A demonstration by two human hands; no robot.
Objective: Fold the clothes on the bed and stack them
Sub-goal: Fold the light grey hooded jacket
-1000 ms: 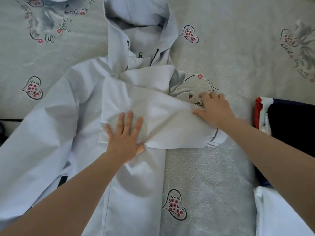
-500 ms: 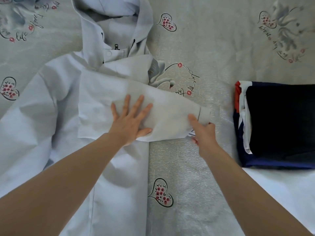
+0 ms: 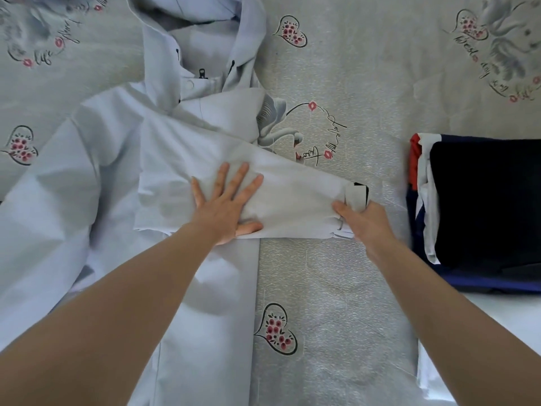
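A pale hooded jacket (image 3: 96,183) lies flat on the bed, hood at the top, its right side folded inward. Its right sleeve (image 3: 295,194) stretches out to the right across the sheet. My left hand (image 3: 225,206) presses flat on the sleeve near the jacket's folded edge, fingers spread. My right hand (image 3: 363,222) grips the sleeve's cuff (image 3: 355,196), thumb on top of the fabric. A folded stack of dark clothes (image 3: 483,206), navy with red and white edges, sits at the right.
The grey bedsheet (image 3: 351,83) carries heart and flower prints. A white cloth (image 3: 518,312) lies at the lower right, below the dark stack. Bare sheet shows between the jacket and the stack.
My right hand moved from the sleeve's upper edge down to the cuff and took hold of it. My left hand slid slightly right along the sleeve. The view shifted right, showing more of the dark stack.
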